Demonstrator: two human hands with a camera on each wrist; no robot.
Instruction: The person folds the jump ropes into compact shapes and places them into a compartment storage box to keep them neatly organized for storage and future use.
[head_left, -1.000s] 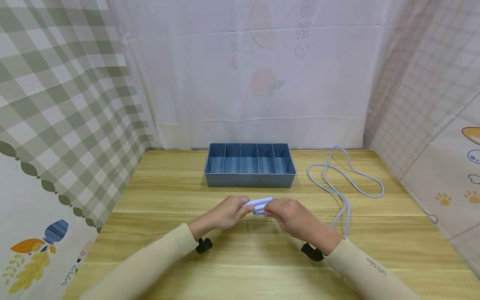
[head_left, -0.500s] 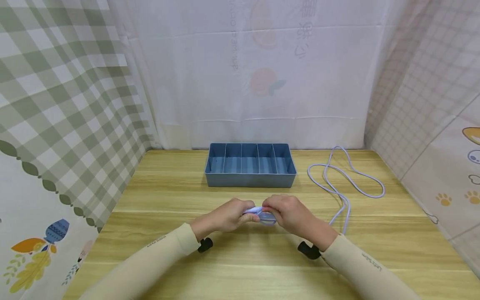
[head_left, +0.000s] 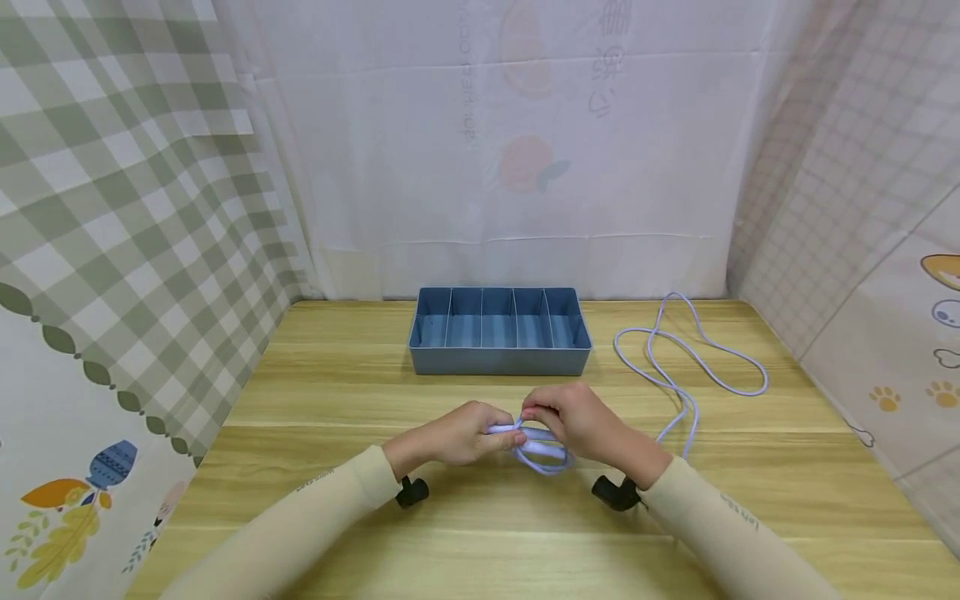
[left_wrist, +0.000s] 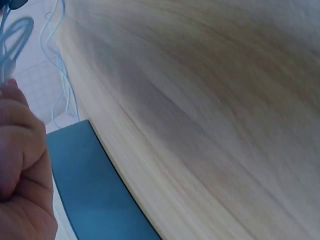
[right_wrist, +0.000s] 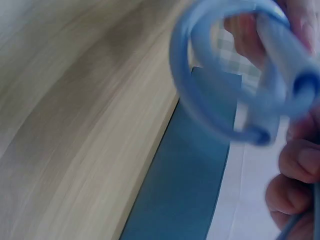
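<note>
In the head view, my left hand (head_left: 465, 433) grips a lavender skipping rope's two handles (head_left: 542, 448) side by side, thumb across them. A loop of rope (head_left: 551, 471) hangs round the handles. My right hand (head_left: 585, 425) pinches the rope just right of the left hand. In the right wrist view, the hollow end of one handle (right_wrist: 282, 45) faces the camera, with rope coils (right_wrist: 181, 65) around both handles and right-hand fingers (right_wrist: 300, 162) curled on the cord. The left wrist view catches only part of my left hand (left_wrist: 22, 155).
The remaining rope (head_left: 693, 417) trails across the table's right side in loose loops. Behind the hands stands a blue-grey box (head_left: 501, 361) with several compartments. The wooden table (head_left: 337, 392) is bounded by a curtain at the back (head_left: 390, 167) and cloths on both sides.
The right hand has drawn the cord around the handles, and a loop now hangs below them. The handles have tipped from pointing up-right to slightly down-right. The trailing rope has shifted a little.
</note>
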